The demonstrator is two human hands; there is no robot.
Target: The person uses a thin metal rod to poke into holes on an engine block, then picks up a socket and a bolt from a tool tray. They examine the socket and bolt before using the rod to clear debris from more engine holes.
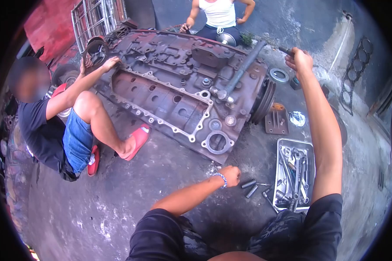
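My right hand (301, 59) is stretched forward to the right of the engine block (161, 93), its fingers curled around a short dark cylindrical piece (286, 51). My left hand (233, 175), with a beaded bracelet at the wrist, is closed in front of the block's near corner. What it holds, if anything, is hidden. On the block lies a hammer-like tool (240, 74), its long grey handle pointing away from me. Several loose sockets (249, 188) lie on the floor beside my left hand. Below my right forearm sits a metal tray (278, 152) of wrenches and sockets.
A person in a dark shirt (35, 122) sits at the left, hands at a round ring on the block. Another person in a white top (218, 13) is behind it. A metal ring (279, 75), a rusty plate (276, 122) and a gasket (357, 71) lie at the right.
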